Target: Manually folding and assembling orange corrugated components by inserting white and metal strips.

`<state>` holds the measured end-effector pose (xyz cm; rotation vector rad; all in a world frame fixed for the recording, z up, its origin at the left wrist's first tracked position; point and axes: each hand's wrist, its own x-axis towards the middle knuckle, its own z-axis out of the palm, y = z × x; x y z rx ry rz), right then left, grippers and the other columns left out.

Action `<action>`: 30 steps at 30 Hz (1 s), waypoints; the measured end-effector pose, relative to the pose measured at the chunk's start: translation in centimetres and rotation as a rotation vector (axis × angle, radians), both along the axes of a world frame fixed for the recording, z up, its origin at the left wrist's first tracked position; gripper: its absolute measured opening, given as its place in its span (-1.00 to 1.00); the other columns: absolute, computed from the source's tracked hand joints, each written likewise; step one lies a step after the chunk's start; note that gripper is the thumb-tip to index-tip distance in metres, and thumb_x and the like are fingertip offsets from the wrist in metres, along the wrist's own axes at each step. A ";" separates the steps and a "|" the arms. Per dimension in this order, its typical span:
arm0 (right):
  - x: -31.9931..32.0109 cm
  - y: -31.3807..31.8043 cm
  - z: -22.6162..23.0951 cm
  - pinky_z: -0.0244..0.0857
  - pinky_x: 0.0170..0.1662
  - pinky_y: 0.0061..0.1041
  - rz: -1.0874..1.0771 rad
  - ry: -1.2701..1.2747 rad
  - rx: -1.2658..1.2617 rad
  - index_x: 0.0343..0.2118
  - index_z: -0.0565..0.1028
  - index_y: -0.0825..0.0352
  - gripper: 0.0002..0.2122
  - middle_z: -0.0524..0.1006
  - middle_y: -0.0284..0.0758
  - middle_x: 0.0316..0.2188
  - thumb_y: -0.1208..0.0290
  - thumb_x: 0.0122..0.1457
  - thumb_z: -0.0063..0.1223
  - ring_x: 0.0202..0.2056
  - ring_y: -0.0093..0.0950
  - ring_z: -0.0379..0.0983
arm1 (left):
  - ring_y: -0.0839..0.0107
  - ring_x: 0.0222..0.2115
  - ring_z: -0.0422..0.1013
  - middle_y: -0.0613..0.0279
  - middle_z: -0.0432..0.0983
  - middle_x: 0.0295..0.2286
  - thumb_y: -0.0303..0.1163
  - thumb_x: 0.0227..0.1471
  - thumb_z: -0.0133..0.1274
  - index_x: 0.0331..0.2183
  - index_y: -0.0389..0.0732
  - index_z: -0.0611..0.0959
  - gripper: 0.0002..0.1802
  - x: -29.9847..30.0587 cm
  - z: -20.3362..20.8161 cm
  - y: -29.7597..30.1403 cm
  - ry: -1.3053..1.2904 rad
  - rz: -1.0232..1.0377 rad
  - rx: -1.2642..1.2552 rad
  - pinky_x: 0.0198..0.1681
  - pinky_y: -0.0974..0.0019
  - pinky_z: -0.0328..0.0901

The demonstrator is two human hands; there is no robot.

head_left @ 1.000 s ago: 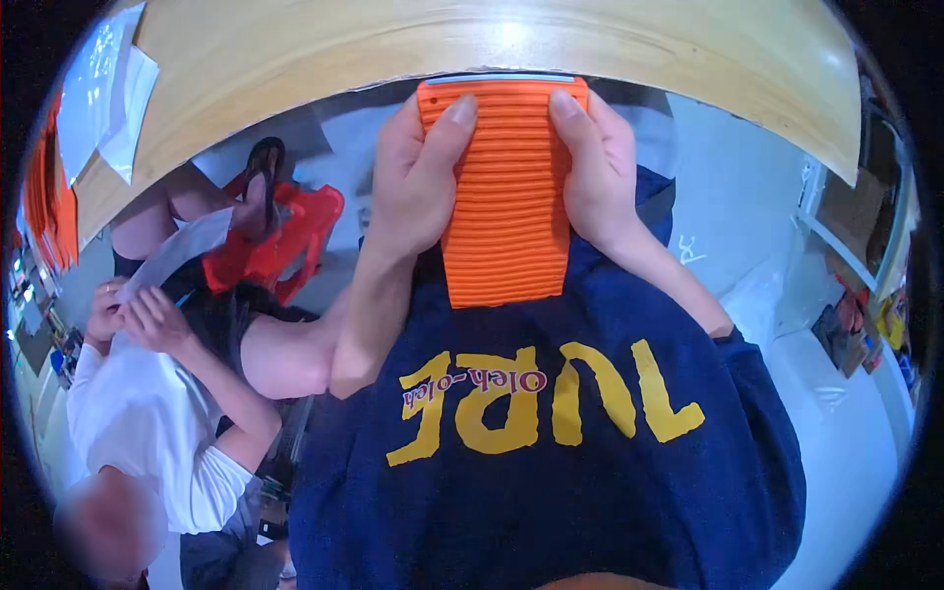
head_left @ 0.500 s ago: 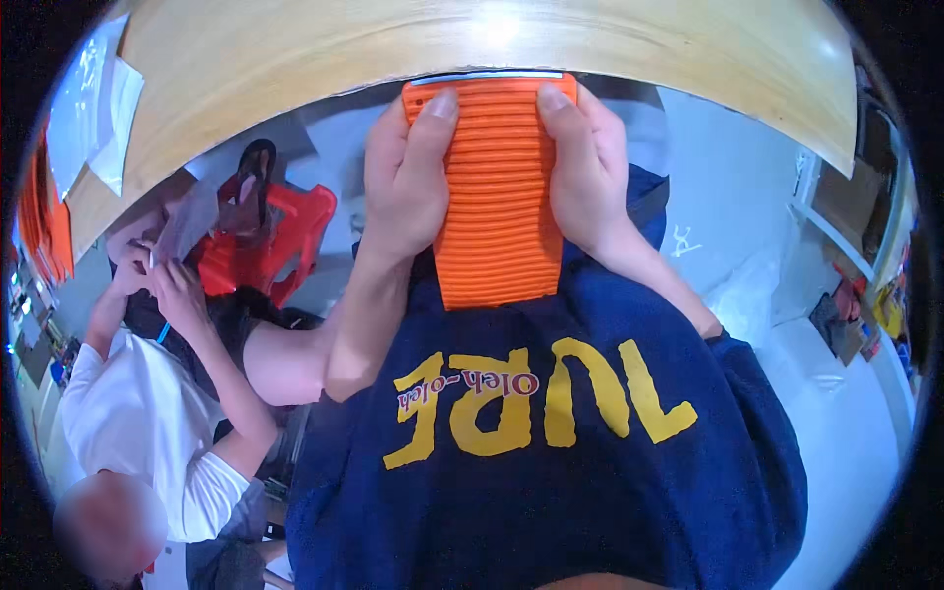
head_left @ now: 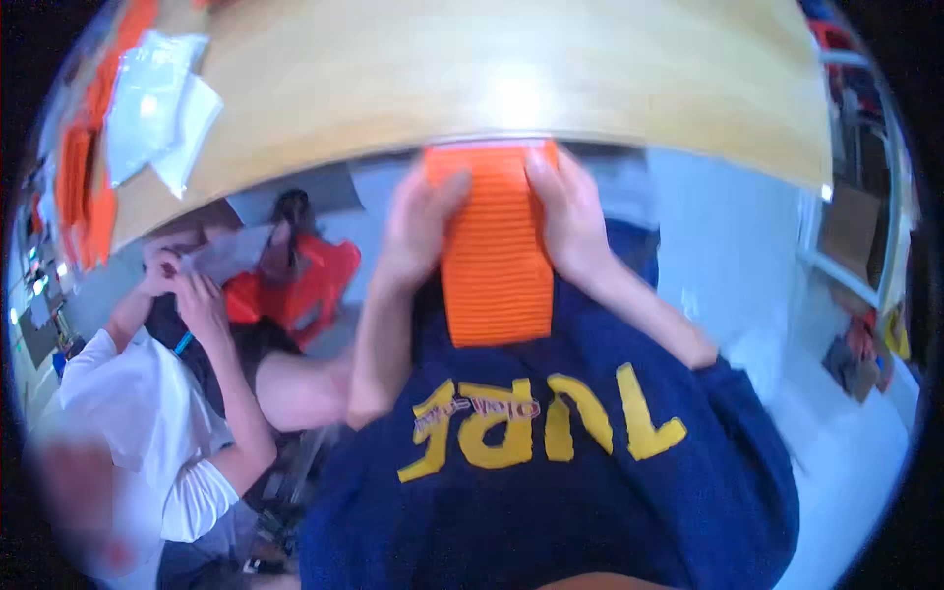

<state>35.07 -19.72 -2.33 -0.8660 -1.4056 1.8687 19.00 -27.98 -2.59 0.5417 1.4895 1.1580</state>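
Between my hands is a bright orange ribbed piece (head_left: 499,261), long and slightly narrower toward my body, with ridges running across it. I cannot tell what it is made of. My left hand (head_left: 418,226) grips its left edge, thumb on top and fingers curled beneath. Along the opposite edge, my right hand (head_left: 572,218) holds it the same way. The piece's far end meets the front edge of the wooden table (head_left: 393,88), and a thin pale strip shows there. Its near end rests close to my dark blue shirt (head_left: 590,511). Motion smears both hands a little.
At the table's left lie clear plastic bags (head_left: 147,108) and several orange pieces (head_left: 79,177). A person in a white shirt (head_left: 147,393) sits to my left, hands on a clear bag, near a red plastic chair (head_left: 315,280). A pale shelf frame (head_left: 846,275) stands at right.
The whole view has shifted, so the table, the orange piece and my hands sit lower in the picture. Both hands keep their hold on the piece at the table edge.
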 end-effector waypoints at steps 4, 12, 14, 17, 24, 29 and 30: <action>0.9 -0.4 1.0 0.32 -0.17 -0.52 0.061 -0.101 0.001 -0.06 0.48 0.45 -0.76 0.54 -0.28 -0.25 0.40 0.36 -0.10 -0.30 -0.53 0.39 | 0.53 -0.46 0.37 0.26 0.55 -0.38 -0.22 0.18 0.13 -0.18 -0.34 0.63 -0.65 -0.9 -0.2 -2.6 -0.086 -0.297 -0.070 -0.41 0.46 0.31; 0.5 2.5 4.0 0.35 -0.17 -0.53 0.479 -0.072 -0.030 0.00 0.42 0.46 -0.71 0.53 -0.23 -0.22 0.44 0.28 0.04 -0.31 -0.48 0.42 | 0.47 -0.37 0.40 0.20 0.52 -0.31 -0.27 0.28 0.01 -0.12 -0.32 0.56 -0.70 -2.8 2.6 -4.8 -0.100 -0.408 0.099 -0.27 0.40 0.30; 0.2 3.7 4.0 0.35 -0.14 -0.52 0.487 -0.066 -0.014 0.02 0.39 0.46 -0.70 0.51 -0.20 -0.19 0.44 0.29 0.04 -0.26 -0.48 0.43 | 0.43 -0.25 0.41 0.16 0.52 -0.21 -0.31 0.28 0.00 -0.04 -0.32 0.53 -0.68 -3.6 3.4 -4.1 -0.127 -0.429 0.087 -0.15 0.34 0.30; -2.0 6.5 6.1 0.35 -0.11 -0.51 0.394 -0.050 0.119 0.03 0.35 0.46 -0.71 0.48 -0.19 -0.17 0.46 0.30 0.02 -0.21 -0.48 0.43 | 0.43 -0.29 0.38 0.21 0.51 -0.23 -0.37 0.24 0.02 -0.03 -0.30 0.54 -0.69 -4.2 4.0 -0.7 -0.019 -0.452 0.239 -0.20 0.35 0.27; -5.2 17.2 9.9 0.33 -0.16 -0.52 0.210 0.007 0.382 0.17 0.21 0.35 -0.62 0.47 -0.24 -0.19 0.54 0.31 -0.06 -0.29 -0.50 0.40 | 0.38 -0.18 0.50 0.06 0.50 -0.04 -0.57 0.20 0.04 0.23 -0.26 0.30 -0.42 -15.1 9.5 12.3 0.269 0.062 0.369 -0.16 0.42 0.43; -3.4 26.1 2.3 0.27 -0.07 -0.39 -0.016 -0.413 1.294 -0.04 0.41 0.32 -0.76 0.45 -0.25 -0.17 0.50 0.23 0.01 -0.14 -0.32 0.35 | 0.40 -0.22 0.49 0.08 0.53 -0.09 -0.30 0.25 0.04 0.21 -0.28 0.34 -0.43 -29.9 12.1 19.9 0.443 -0.146 0.362 -0.18 0.39 0.41; -3.4 26.1 2.2 0.26 -0.04 -0.34 -0.005 -0.448 1.309 -0.07 0.43 0.31 -0.77 0.45 -0.24 -0.17 0.48 0.21 0.02 -0.12 -0.28 0.34 | 0.34 -0.14 0.46 0.05 0.50 -0.04 -0.25 0.24 0.05 0.22 -0.28 0.33 -0.40 -31.7 11.2 20.2 0.704 -0.146 0.249 -0.09 0.33 0.37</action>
